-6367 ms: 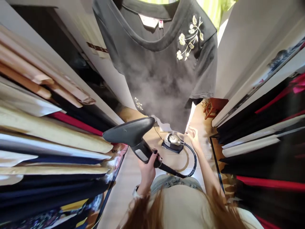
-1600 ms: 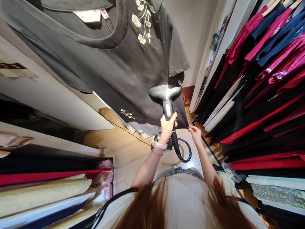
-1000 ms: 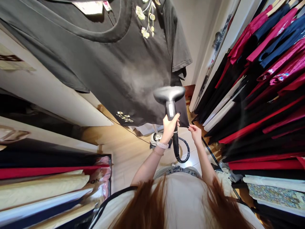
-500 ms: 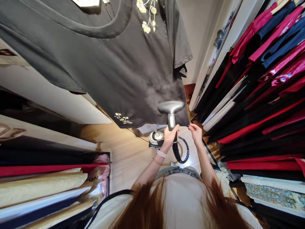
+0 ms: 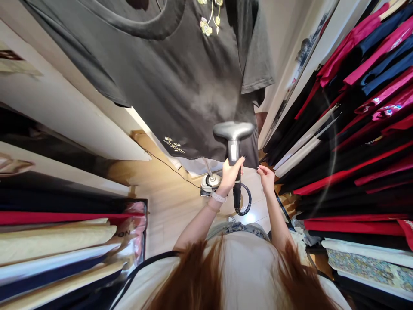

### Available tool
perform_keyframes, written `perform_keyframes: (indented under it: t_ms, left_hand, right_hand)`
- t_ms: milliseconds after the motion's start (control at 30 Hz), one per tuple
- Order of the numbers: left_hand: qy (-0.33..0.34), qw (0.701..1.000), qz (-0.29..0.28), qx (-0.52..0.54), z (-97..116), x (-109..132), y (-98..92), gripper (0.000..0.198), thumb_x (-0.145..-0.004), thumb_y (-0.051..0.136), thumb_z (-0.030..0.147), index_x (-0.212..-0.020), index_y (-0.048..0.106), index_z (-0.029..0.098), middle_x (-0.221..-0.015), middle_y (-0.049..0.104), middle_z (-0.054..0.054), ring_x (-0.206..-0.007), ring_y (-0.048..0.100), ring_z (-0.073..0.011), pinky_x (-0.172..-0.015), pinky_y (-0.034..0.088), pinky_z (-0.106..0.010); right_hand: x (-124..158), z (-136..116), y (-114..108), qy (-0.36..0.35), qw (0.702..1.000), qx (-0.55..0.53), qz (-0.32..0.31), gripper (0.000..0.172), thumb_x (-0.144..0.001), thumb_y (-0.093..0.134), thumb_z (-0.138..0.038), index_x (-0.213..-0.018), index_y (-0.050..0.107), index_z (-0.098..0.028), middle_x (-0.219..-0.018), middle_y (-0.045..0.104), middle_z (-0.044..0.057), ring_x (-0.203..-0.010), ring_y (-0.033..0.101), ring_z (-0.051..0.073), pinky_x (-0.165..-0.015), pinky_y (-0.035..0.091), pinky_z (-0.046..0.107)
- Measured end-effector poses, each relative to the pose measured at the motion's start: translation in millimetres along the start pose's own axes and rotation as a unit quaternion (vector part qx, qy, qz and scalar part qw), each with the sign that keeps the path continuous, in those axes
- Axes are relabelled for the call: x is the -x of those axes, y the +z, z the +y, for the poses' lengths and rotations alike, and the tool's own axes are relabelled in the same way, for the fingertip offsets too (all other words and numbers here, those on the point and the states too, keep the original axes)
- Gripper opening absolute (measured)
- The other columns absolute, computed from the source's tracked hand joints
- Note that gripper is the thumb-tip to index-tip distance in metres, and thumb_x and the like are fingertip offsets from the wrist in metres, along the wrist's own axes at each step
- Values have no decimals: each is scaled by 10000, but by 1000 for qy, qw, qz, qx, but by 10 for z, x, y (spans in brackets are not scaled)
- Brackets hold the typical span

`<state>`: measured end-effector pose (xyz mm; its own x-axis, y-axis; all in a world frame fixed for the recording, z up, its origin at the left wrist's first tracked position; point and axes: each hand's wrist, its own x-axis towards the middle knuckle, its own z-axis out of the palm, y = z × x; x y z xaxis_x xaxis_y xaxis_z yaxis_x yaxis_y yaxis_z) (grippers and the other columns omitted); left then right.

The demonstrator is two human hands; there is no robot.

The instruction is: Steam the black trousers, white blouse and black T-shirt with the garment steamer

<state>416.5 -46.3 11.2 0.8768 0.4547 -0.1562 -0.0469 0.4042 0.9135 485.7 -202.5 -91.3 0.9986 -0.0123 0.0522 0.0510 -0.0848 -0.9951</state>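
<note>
A dark grey T-shirt point(image 5: 167, 73) with gold floral embroidery hangs in front of me. My left hand point(image 5: 230, 174), wearing a pale wristband, grips the handle of a grey garment steamer head point(image 5: 233, 130), which is pressed against the lower shirt front. My right hand point(image 5: 266, 180) pinches the hem's corner between its fingertips. A black coiled hose point(image 5: 241, 206) runs from the handle down to the steamer base point(image 5: 210, 184) on the floor, partly hidden behind my left hand.
Packed rails of hanging clothes point(image 5: 355, 172) in red, navy and black fill the right side. Folded fabrics on shelves point(image 5: 54, 241) line the left side. A wooden floor point(image 5: 167, 193) lies below, with a thin cable crossing it.
The steamer head has moved up the shirt front, away from the hem. The view has shifted slightly, and my right hand stays at the hem.
</note>
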Motion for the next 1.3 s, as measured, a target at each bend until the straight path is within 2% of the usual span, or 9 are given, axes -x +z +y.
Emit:
perform_keyframes:
  t_ms: [133, 267, 367, 633, 800, 933, 1033, 1133, 1300]
  left_hand:
    - [31, 999, -10, 17, 306, -104, 132, 412, -692, 858, 461, -773, 581, 166, -623, 568, 29, -450, 514, -71, -431, 436, -204]
    - [23, 999, -19, 12, 336, -109, 177, 417, -701, 847, 473, -713, 574, 157, -614, 559, 23, -444, 507, -63, -433, 430, -200]
    - [-3, 1000, -23, 6, 139, -79, 136, 406, -694, 850, 467, -702, 587, 157, -607, 564, 19, -442, 512, -70, -434, 427, -205]
    - [-77, 997, -16, -9, -579, 170, -133, 412, -710, 817, 493, -632, 583, 164, -563, 559, 0, -432, 505, -92, -428, 415, -226]
    - [-130, 991, 17, -35, -764, 386, -354, 423, -688, 822, 497, -625, 567, 165, -549, 550, 2, -427, 497, -95, -430, 413, -226]
    - [-75, 995, 44, -54, -845, 634, -609, 417, -707, 806, 518, -676, 573, 174, -541, 560, 4, -436, 504, -107, -443, 424, -233]
    - [-26, 993, 98, -68, -831, 777, -779, 376, -690, 814, 478, -699, 581, 182, -543, 571, 7, -442, 507, -113, -454, 427, -237]
    - [24, 983, 147, -103, -711, 776, -912, 318, -659, 818, 425, -704, 607, 190, -534, 565, 14, -451, 502, -119, -458, 420, -241]
    - [80, 967, 137, -197, -338, 499, -1129, 265, -701, 766, 412, -665, 598, 211, -527, 557, 14, -462, 488, -126, -485, 429, -256]
  right_hand:
    - [12, -10, 36, 19, 1000, -16, 8, 392, -656, 735, -487, -864, 772, -157, -874, 764, 100, -784, 681, 215, -803, 563, 382]
    - [30, -20, 65, 28, 999, -25, 8, 388, -648, 743, -477, -867, 775, -158, -859, 763, 91, -776, 678, 211, -802, 561, 379]
    - [40, -34, 80, 28, 999, -28, 2, 378, -648, 747, -467, -873, 776, -165, -866, 766, 84, -780, 678, 207, -812, 563, 375]
    - [20, -77, 45, 20, 1000, -24, 4, 407, -664, 753, -485, -897, 775, -152, -895, 762, 92, -805, 678, 208, -822, 564, 371]
    - [-183, -97, 16, 9, 1000, -22, 17, 472, -678, 744, -502, -963, 765, -125, -951, 767, 120, -861, 694, 227, -845, 568, 382]
    - [-454, -153, 16, -9, 999, -27, 24, 510, -678, 738, -502, -1009, 753, -115, -1027, 765, 138, -918, 696, 233, -909, 553, 399]
    - [-590, -227, 32, -24, 999, -26, 10, 492, -662, 761, -495, -985, 756, -124, -1012, 766, 123, -926, 689, 228, -933, 539, 397]
    - [-616, -283, 57, -36, 999, -27, -8, 470, -682, 755, -495, -990, 749, -141, -992, 762, 100, -906, 678, 210, -905, 539, 378]
    - [-544, -269, 91, -34, 999, -26, -31, 489, -697, 734, -531, -1016, 719, -161, -933, 738, 70, -818, 659, 174, -815, 539, 339]
